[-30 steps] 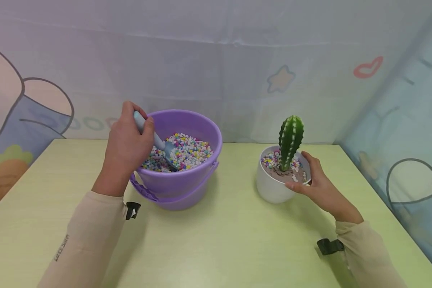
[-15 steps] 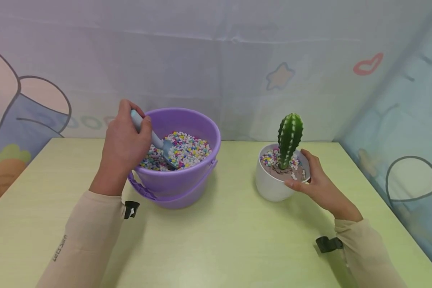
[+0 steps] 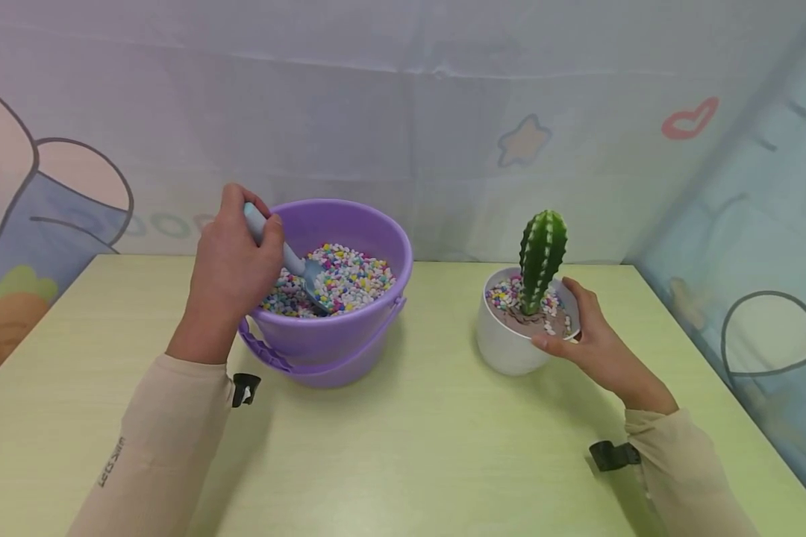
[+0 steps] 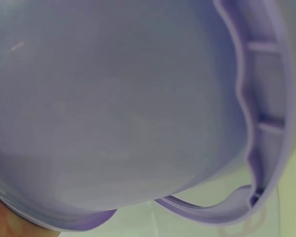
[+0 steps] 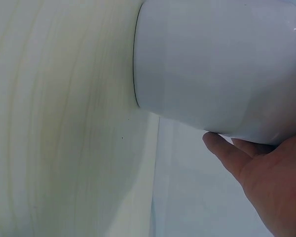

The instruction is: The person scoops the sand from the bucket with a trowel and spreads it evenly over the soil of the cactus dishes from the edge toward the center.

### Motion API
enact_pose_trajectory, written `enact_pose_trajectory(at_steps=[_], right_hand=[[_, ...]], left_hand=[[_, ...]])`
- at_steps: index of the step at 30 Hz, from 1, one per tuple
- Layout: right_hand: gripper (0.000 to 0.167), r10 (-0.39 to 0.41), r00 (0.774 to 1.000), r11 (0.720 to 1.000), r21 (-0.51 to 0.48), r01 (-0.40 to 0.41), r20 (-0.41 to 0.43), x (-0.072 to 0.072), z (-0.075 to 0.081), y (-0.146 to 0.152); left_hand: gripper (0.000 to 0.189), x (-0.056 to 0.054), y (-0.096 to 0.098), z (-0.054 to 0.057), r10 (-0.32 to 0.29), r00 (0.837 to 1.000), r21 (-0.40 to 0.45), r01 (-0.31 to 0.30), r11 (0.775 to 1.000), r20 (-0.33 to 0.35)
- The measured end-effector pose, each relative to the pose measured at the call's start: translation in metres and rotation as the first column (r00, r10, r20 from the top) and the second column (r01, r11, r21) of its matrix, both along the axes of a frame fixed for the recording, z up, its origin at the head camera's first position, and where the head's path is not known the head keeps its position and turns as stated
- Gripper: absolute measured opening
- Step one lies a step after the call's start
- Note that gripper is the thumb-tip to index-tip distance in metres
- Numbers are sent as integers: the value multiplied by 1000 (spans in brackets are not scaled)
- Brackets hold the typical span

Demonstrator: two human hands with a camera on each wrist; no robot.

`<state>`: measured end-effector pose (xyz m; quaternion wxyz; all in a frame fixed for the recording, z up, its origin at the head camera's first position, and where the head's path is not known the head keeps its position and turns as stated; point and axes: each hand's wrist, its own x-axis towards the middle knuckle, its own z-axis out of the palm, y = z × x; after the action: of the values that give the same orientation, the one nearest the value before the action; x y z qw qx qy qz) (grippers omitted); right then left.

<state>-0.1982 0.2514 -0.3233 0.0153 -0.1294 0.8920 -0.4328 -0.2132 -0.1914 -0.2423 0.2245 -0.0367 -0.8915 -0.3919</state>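
Note:
My left hand (image 3: 235,268) grips the light blue handle of a small scoop (image 3: 295,262) over the left rim of a purple bucket (image 3: 329,347). The scoop's blade dips into multicoloured pebbles (image 3: 356,280) inside the bucket. In the left wrist view the bucket's wall (image 4: 108,108) fills most of the frame. On the right my right hand (image 3: 598,347) holds a white pot (image 3: 510,347), thumb at the near rim and fingers round its far right side. A green cactus (image 3: 542,257) stands in the pot, in brown soil partly covered with coloured pebbles.
Both things stand on a pale wooden table (image 3: 416,455). The bucket's purple handle (image 3: 349,362) hangs down on its near side. Behind the table hangs a printed cloth (image 3: 349,127), and another patterned cloth runs along the right side.
The hands, scoop, bucket and pot hold nearly the same places. Only a slight shift of the head view shows.

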Motion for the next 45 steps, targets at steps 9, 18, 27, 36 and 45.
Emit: enact_pose_trajectory(at_steps=[9,18,27,36,45], right_hand=[[98,5,1000,1000,-13,-5,3,0,0,0],[98,6,1000,1000,-18,-6,7,2,0,1],[98,5,1000,1000,-9,-5,10,2,1,2],[98,5,1000,1000,-10,-5,10,1,0,2],[98,11,1000,1000,-18,-10,15,0,0,2]], left_hand=[[29,1,-1,0,2,1000,8,-2,1000,15],[26,-1,2,1,1,1000,7,-1,1000,-12],[25,-1,4,2,9,1000,-1,-9,1000,-18],[26,0,3,0,8,1000,-3,-8,1000,-18],[27,1,2,-1,11,1000,-3,-11,1000,-11]])
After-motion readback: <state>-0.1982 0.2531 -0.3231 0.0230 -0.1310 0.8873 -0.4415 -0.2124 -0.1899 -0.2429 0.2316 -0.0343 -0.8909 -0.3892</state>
